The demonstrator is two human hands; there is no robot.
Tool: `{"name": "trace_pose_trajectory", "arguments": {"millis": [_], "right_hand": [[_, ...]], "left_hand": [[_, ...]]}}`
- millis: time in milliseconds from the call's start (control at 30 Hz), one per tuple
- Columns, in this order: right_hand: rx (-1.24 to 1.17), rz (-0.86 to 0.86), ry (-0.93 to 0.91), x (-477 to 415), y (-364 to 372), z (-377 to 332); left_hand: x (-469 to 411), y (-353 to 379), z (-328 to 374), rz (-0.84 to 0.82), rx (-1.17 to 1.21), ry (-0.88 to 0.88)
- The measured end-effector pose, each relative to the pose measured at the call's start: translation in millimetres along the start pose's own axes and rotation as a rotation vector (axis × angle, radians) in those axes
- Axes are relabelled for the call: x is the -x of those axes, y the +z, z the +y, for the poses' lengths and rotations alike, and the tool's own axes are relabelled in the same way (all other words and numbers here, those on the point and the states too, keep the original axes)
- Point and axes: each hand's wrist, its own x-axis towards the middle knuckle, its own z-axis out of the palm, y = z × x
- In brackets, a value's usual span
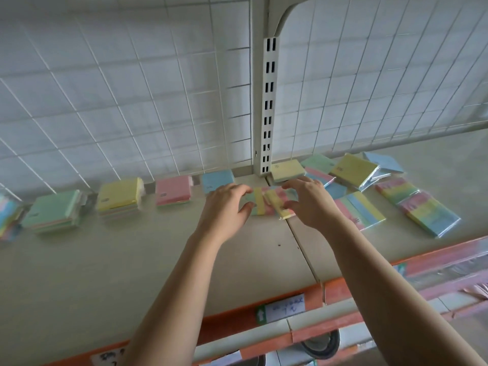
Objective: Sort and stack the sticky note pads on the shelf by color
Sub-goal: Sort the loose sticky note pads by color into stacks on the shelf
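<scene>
Along the back of the shelf [132,260] stand sorted stacks: a green stack [52,211], a yellow stack [118,198], a pink stack [173,192] and a blue pad [216,180]. Between my hands lies a multicolour striped pad [261,204]. My left hand [227,207] pinches its left end. My right hand [307,199] pinches a narrow yellow-topped pad [277,206] lying over the striped one. To the right lie unsorted pads: a yellow one [286,170], a green one [318,162], another yellow [352,169], a blue one [383,161].
A white wire grid [132,101] backs the shelf, with a slotted upright post [269,107] at the middle. Rainbow-striped wrapped packs [422,210] lie at the far right. More pads sit at the far left edge [9,217]. An orange price rail [290,305] runs along the shelf front.
</scene>
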Motion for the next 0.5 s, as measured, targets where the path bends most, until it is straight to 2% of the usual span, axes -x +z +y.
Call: {"name": "trace_pose_trajectory", "arguments": {"millis": [300,500], "right_hand": [[0.017,-0.192,-0.112,-10.3,-4.4,14.2],[0.054,-0.246,-0.118,-10.9,-10.3,16.9]], "left_hand": [[-8.1,2.5,8.4,0.031,-0.038,-0.062],[-14.1,2.7,13.2,0.053,-0.054,-0.098]]}}
